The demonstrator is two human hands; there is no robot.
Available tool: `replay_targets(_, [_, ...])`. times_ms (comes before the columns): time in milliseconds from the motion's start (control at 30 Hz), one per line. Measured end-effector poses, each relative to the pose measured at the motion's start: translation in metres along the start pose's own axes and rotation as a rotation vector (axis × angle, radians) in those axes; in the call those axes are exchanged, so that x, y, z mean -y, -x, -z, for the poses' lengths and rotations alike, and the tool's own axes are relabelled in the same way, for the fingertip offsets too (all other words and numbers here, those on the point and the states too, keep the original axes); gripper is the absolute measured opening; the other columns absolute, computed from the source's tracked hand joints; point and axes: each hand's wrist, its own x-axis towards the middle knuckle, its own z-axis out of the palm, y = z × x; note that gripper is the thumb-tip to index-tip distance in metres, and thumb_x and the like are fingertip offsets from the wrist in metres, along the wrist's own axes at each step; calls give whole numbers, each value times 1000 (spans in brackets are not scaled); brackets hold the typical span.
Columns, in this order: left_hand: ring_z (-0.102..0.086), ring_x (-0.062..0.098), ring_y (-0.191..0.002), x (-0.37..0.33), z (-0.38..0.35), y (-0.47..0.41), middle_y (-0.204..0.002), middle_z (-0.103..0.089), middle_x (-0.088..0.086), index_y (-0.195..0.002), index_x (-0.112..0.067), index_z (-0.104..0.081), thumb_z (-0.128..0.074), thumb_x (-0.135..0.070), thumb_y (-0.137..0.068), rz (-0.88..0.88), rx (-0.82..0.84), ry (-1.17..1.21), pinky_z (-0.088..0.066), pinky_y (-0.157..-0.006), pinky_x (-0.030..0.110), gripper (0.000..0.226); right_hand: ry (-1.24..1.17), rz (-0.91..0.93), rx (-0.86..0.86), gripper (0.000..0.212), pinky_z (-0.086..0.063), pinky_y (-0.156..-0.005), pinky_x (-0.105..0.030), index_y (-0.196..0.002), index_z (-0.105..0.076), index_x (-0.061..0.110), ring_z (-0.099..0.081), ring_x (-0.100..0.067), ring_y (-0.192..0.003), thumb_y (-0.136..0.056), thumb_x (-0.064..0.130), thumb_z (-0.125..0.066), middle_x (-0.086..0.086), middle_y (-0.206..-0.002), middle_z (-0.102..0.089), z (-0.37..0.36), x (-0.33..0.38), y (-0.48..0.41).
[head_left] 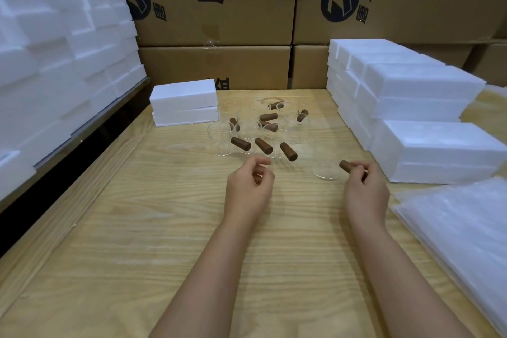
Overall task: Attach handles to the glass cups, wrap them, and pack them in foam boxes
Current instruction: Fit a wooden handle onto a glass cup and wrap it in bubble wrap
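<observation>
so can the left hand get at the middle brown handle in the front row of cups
Probably yes. The left hand holds nothing and is just short of that middle handle, with only bare table between. The right hand grips another handle off to the side.

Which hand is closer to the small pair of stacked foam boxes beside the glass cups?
Left. The left hand is nearer the camera and to the right of the foam boxes, holding nothing. The right hand is farther right, gripping a brown handle.

Dark brown handles (241,144) on clear glass cups (221,139), white foam boxes (184,102), a pale wood-grain surface (153,228) — tan cartons (219,3) printed black.
</observation>
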Motion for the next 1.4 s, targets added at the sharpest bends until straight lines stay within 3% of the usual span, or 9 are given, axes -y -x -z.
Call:
replay_targets(167, [-58, -2, -72, 1, -7, 0, -93, -64, -11, -104, -42, -55, -77, -27, -80, -68, 179, -3, -44, -64, 10, 35, -125, 47, -34, 23, -34, -52, -3, -91, -50, 21, -52, 14, -65, -100, 18, -29, 23, -83, -61, -4, 8, 4])
replay_targets(267, [-58, -3, -96, 0, -9, -2, -118, -56, -19, -134, -39, -42, -85, -37, -69, -37, 283, -9, -48, -76, 13, 78, -239, 100, -83, 26, -35, -64, 2, -87, -50, 25, -53, 21, -75, -99, 16, -29, 22, -77, -62, -7, 13, 9])
replay_targets(367, [-51, -11, -114, -1, -10, -3, -133, -48, -26, -146, -41, -25, -89, -39, -61, -61, 413, 15, -44, -88, 9, 107, -339, 148, -65, 26, -40, -69, -4, -80, -50, 30, -62, 7, -76, -93, 20, -30, 16, -70, -65, -15, 18, 16])
replay_targets(467, [-53, -8, -114, -3, -14, -4, -128, -52, -26, -133, -54, -32, -91, -30, -61, -122, 383, 19, -47, -92, 15, 95, -386, 203, -15, 24, -44, -70, -12, -78, -52, 29, -63, -6, -74, -88, 22, -31, 11, -70, -64, -24, 21, 22])
replay_targets(567, [-62, 4, -102, -3, -16, -7, -111, -60, -22, -111, -50, -43, -89, -17, -64, -169, 261, 19, -54, -84, 33, 73, -387, 246, 27, 24, -45, -69, -19, -77, -52, 28, -60, -10, -74, -86, 19, -31, 6, -74, -62, -27, 20, 25])
replay_targets(767, [-63, 4, -94, 1, -18, -10, -105, -61, -22, -103, -48, -44, -89, -14, -63, -244, 229, 12, -53, -74, 24, 69, -357, 287, 42, 24, -37, -59, -6, -76, -49, 29, -56, 7, -64, -85, 14, -32, 17, -64, -59, -28, 20, 27])
replay_targets(1067, [-51, 1, -65, 8, -20, -12, -89, -53, -10, -105, -55, -34, -85, -18, -65, -269, 244, -80, -47, -63, 22, 74, -285, 246, 93, 21, -33, -71, -3, -85, -44, 12, -44, 12, -75, -97, 28, -51, -1, -94, -44, -35, 24, 32])
replay_targets(1267, [-46, 7, -62, 9, -19, -13, -88, -49, -6, -105, -57, -32, -81, -15, -67, -299, 241, -121, -41, -60, 23, 75, -284, 109, 97, 34, -34, -63, -1, -84, -45, 14, -46, 14, -68, -83, 42, -64, 0, -95, -44, -35, 30, 32])
replay_targets(1400, [-45, 5, -64, 8, -17, -12, -87, -48, -8, -106, -59, -32, -79, -16, -68, -315, 236, -131, -41, -61, 21, 74, -235, 42, 161, 56, -36, -68, -5, -89, -42, 18, -47, 0, -79, -64, 59, -71, 10, -94, -36, -35, 37, 35])
